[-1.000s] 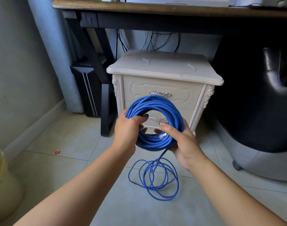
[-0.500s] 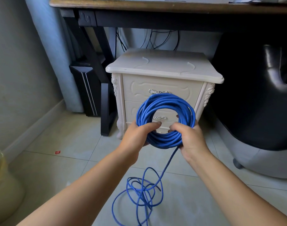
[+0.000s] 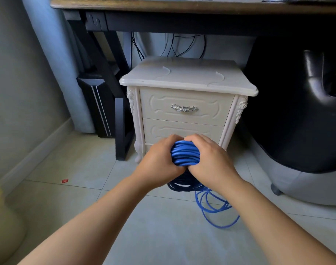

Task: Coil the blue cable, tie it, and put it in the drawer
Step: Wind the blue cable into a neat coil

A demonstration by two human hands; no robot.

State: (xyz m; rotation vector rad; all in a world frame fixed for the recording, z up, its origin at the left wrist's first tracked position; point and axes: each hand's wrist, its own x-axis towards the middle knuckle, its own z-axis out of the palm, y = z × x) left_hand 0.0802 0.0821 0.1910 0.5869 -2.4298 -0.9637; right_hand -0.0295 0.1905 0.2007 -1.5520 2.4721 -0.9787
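The blue cable [image 3: 185, 153] is a thick coil squeezed flat between both hands, low in front of the cream nightstand [image 3: 188, 83]. My left hand [image 3: 159, 159] grips its left side and my right hand [image 3: 211, 159] grips its right side. The lower part of the coil hangs in shadow under my hands. A loose tail of the cable [image 3: 215, 207] lies in loops on the floor tiles below my right wrist. The top drawer [image 3: 184, 98] is closed, with a silver handle [image 3: 184, 108]. The lower drawer [image 3: 182, 129] is also closed; my hands hide its handle.
A dark wooden desk [image 3: 182, 6] spans overhead with black legs at the left. A black case [image 3: 98, 104] stands beside the nightstand. A black chair on a grey base [image 3: 297, 111] fills the right. A yellowish bag [image 3: 1, 217] sits at the far left.
The open ring of cable has been lowered and pressed flat between my hands. The loose tail on the floor has shifted to the right. The view has moved nearer to the nightstand.
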